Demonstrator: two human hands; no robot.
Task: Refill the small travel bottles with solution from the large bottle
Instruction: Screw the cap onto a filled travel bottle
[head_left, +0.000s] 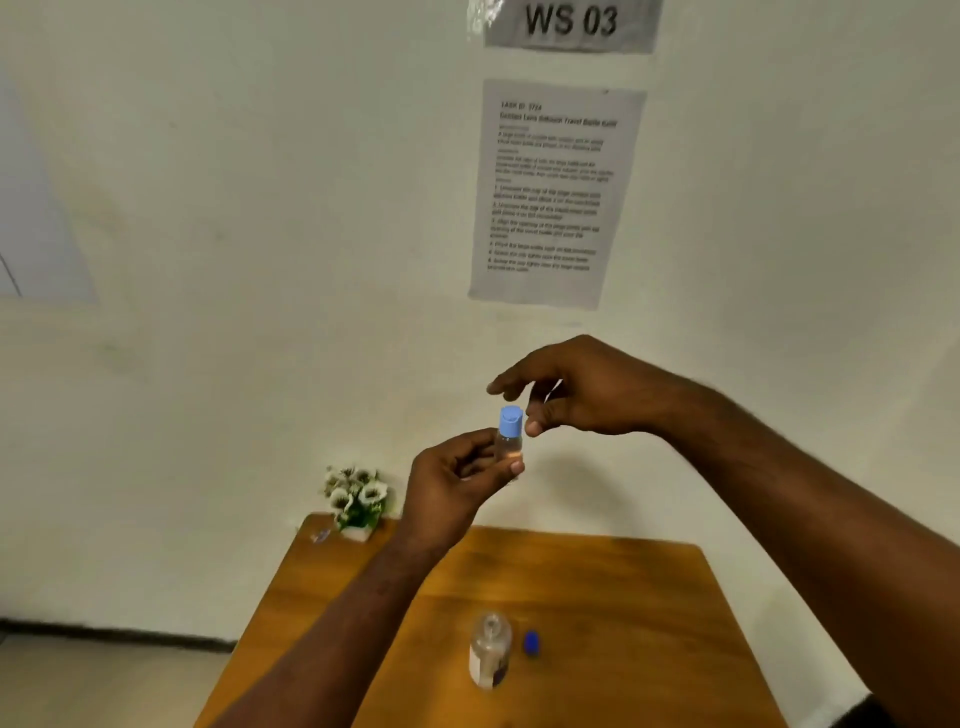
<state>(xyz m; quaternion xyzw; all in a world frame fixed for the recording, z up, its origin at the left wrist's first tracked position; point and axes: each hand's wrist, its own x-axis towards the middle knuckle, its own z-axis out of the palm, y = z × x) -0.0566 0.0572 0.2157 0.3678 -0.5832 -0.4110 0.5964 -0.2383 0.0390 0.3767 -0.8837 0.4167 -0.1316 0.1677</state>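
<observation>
Left hand (457, 483) raised, grips travel bottle (509, 441) upright; right hand (582, 389) above cap, fingers loose.

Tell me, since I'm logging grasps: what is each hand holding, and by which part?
The left hand grips the small travel bottle by its clear lower body. The right hand holds nothing, fingers near the light blue cap.

Numbered workstation in a plain test room, probably a lab or office.
"WS 03" sign (571, 22) and printed instruction sheet (553, 192) taped on bare wall above small wooden table (597, 587); text blurry.
</observation>
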